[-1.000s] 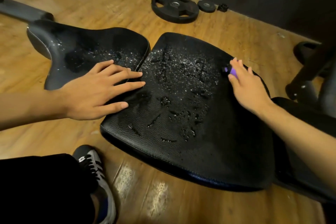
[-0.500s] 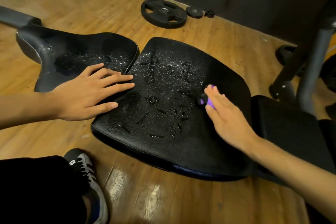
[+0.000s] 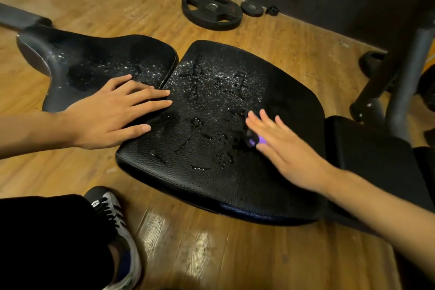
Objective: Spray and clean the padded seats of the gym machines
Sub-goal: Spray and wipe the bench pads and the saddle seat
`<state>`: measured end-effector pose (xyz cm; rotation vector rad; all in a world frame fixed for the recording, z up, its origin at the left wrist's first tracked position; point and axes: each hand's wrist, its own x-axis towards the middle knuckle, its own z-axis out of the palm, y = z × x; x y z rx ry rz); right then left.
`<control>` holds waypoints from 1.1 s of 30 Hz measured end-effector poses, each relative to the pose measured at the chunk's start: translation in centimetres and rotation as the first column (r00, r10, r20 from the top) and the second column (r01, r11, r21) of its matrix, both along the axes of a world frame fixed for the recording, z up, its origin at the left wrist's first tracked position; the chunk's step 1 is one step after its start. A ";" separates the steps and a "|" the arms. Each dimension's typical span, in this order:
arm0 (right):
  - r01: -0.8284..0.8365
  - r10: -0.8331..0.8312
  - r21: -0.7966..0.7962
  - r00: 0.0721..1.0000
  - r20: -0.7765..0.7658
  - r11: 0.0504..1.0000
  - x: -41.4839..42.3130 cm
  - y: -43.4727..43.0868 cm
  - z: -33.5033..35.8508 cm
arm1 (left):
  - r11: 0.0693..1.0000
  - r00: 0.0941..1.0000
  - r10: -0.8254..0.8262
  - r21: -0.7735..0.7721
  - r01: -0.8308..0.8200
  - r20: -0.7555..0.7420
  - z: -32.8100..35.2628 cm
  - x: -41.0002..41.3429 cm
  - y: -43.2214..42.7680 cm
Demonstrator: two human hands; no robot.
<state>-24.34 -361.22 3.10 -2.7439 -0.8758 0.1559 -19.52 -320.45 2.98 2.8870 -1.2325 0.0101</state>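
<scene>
R hand [image 3: 286, 148] slid nearer, spread flat on purple cloth [image 3: 255, 141]; L hand [image 3: 110, 113] flat on seat [image 3: 207, 183]

pads [image 3: 211, 172] [image 3: 98, 66] [image 3: 367, 160]: 3 | weight plates [image 3: 202, 16] [image 3: 251, 8]: 2 | hands [image 3: 110, 115] [image 3: 282, 148]: 2 | shoe [image 3: 117, 231]: 1 | purple cloth [image 3: 255, 142]: 1

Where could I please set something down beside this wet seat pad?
Bare wooden floor lies between the seat pad and the weight plates, and off its near edge right of the shoe. The pad itself is crowded: droplets, left hand, right hand, purple cloth.

one head-worn wide view, forward and down, close over the wet seat pad [image 3: 219, 143] and both hands
</scene>
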 end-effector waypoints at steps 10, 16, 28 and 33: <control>0.187 -0.191 0.049 0.978 0.086 0.981 3.3 1.8 -0.4 | 1.000 1.000 0.009 0.012 -0.009 0.003 0.2 -0.2 0.0; -0.202 0.203 -0.033 0.979 0.027 0.979 -7.6 2.4 1.2 | 1.000 1.000 0.009 0.001 -0.009 0.002 0.0 -0.1 0.1; -0.014 0.026 -0.114 0.994 0.105 0.993 9.0 -1.2 0.4 | 1.000 1.000 0.003 0.005 -0.003 0.013 -0.1 0.0 0.1; 0.168 -0.157 -0.077 0.979 0.129 0.983 15.8 -1.7 0.7 | 1.000 1.000 0.005 0.015 -0.005 0.022 -0.2 0.2 0.1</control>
